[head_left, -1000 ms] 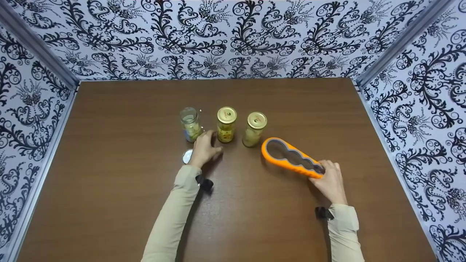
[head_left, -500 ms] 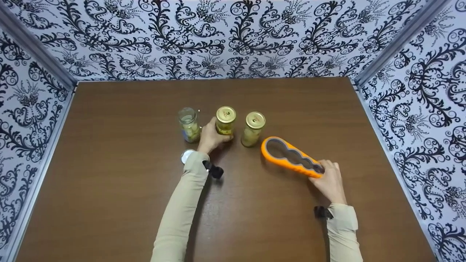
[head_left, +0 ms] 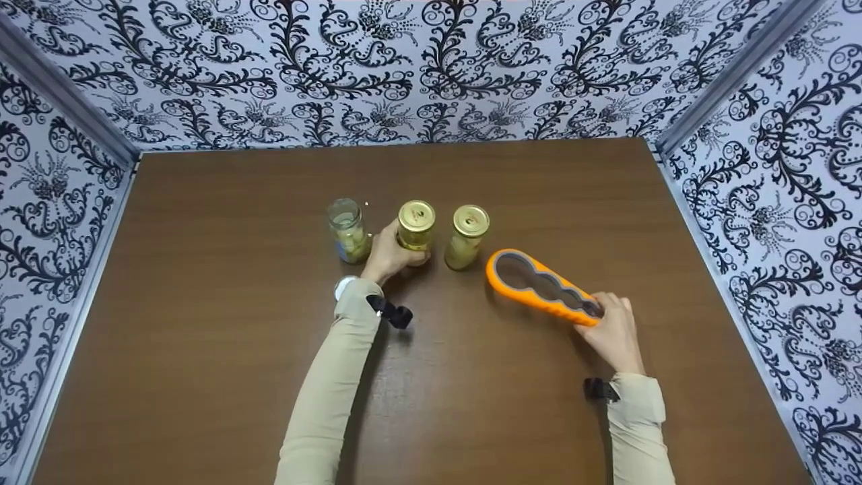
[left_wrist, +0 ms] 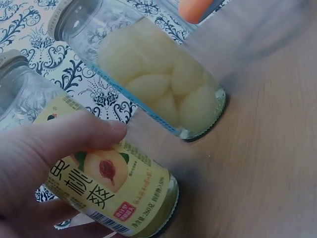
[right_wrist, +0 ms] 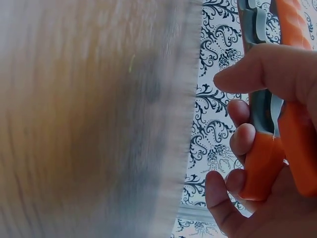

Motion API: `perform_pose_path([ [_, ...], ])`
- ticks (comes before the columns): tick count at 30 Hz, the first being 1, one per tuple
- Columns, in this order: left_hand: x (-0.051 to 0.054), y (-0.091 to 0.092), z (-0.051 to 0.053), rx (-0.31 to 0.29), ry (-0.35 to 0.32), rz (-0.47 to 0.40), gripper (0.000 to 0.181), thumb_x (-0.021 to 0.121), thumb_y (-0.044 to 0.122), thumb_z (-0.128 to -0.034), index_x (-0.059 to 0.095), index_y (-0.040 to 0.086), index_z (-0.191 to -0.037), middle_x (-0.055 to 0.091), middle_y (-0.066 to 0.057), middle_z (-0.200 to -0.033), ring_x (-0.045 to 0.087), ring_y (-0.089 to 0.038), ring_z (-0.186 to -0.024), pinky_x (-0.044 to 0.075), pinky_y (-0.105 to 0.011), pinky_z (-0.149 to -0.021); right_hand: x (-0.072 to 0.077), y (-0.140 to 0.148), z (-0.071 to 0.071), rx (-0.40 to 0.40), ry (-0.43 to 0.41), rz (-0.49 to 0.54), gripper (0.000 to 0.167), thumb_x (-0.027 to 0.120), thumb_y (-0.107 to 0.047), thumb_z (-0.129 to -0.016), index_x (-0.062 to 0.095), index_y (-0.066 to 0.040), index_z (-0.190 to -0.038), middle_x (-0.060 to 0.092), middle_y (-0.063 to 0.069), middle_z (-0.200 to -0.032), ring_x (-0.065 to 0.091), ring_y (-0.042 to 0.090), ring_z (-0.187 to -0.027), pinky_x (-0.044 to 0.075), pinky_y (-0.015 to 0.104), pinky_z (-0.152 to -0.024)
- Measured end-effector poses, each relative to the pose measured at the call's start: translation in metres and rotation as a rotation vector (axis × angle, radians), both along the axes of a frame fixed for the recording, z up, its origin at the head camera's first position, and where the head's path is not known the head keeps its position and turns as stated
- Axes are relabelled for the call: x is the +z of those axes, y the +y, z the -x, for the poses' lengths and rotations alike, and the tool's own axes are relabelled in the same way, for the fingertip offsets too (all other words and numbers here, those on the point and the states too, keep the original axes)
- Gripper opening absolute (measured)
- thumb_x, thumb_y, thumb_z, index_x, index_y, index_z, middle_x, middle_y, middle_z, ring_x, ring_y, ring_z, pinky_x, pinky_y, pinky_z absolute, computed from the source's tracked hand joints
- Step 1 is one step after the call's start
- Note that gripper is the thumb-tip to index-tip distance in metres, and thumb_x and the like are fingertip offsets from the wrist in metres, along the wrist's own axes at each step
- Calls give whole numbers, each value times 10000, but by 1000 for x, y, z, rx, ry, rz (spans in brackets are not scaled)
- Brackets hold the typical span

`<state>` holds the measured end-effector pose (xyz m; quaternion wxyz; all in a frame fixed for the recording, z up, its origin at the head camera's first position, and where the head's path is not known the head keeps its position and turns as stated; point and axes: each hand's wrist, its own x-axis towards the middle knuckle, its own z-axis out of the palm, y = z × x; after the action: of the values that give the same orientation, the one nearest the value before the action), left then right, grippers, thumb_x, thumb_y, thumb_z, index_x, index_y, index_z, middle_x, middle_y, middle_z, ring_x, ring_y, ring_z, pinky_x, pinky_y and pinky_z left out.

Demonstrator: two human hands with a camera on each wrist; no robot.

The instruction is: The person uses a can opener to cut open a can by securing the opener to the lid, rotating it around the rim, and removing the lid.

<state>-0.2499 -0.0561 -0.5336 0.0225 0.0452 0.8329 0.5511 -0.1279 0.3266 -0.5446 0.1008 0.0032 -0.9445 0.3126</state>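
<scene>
My left hand point(head_left: 390, 253) grips the middle jar point(head_left: 416, 217), which has a gold lid; in the left wrist view the thumb lies across its yellow peach label point(left_wrist: 109, 173). To its right stands another gold-lidded jar point(head_left: 465, 239) with pale fruit pieces, not touched by a hand. My right hand point(head_left: 615, 333) holds the narrow end of an orange opener point(head_left: 532, 296) with grey scalloped inner edges. The right wrist view shows fingers curled round the orange handle point(right_wrist: 262, 168).
An open glass jar point(head_left: 349, 232) with pale pieces stands left of my left hand. A white lid point(head_left: 345, 286) lies beside the left cuff, partly covered. Patterned walls border the brown table point(head_left: 202, 337) at the back and sides.
My left hand has moved from beside the open jar to the middle jar and taken hold of it. The opener in my right hand has shifted only slightly.
</scene>
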Motion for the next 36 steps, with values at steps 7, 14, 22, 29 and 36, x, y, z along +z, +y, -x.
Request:
perform_pose_path([
  [7,-4,-3,-9,-59,34,-46,533,815,-43,-650,602,-43,-1137,664,-174,-1062,611,-315,-1000,462,-391,-917,2,2,-1,-22,8,11,404,790,71,-608,620,98,-974,610,230,-929,451,376,-864,356,443,-744],
  [14,2,-4,-23,-119,-1,-200,520,758,-108,-630,597,-73,-1124,657,-163,-1033,606,-290,-962,466,-378,-904,10,7,0,-43,31,5,376,770,68,-621,615,94,-963,611,239,-922,443,370,-847,340,430,-731],
  [22,13,-5,-35,-186,-50,-156,535,750,-118,-613,597,-74,-1124,651,-153,-1036,593,-280,-961,458,-384,-911,30,6,0,-49,91,31,358,741,100,-615,628,83,-953,607,206,-886,423,335,-806,320,403,-695],
  [29,14,-7,-48,-227,-63,-126,559,792,-81,-610,610,-51,-1138,662,-139,-1041,595,-273,-973,451,-392,-920,48,-3,4,-32,137,58,343,748,110,-609,633,49,-926,598,155,-843,408,274,-803,310,376,-686],
  [36,11,-1,-63,-285,-54,-125,623,781,-98,-600,598,-44,-1193,657,-147,-1073,591,-277,-1011,445,-395,-940,56,-15,2,15,147,52,368,770,116,-596,636,41,-930,588,114,-832,400,246,-814,313,361,-701],
])
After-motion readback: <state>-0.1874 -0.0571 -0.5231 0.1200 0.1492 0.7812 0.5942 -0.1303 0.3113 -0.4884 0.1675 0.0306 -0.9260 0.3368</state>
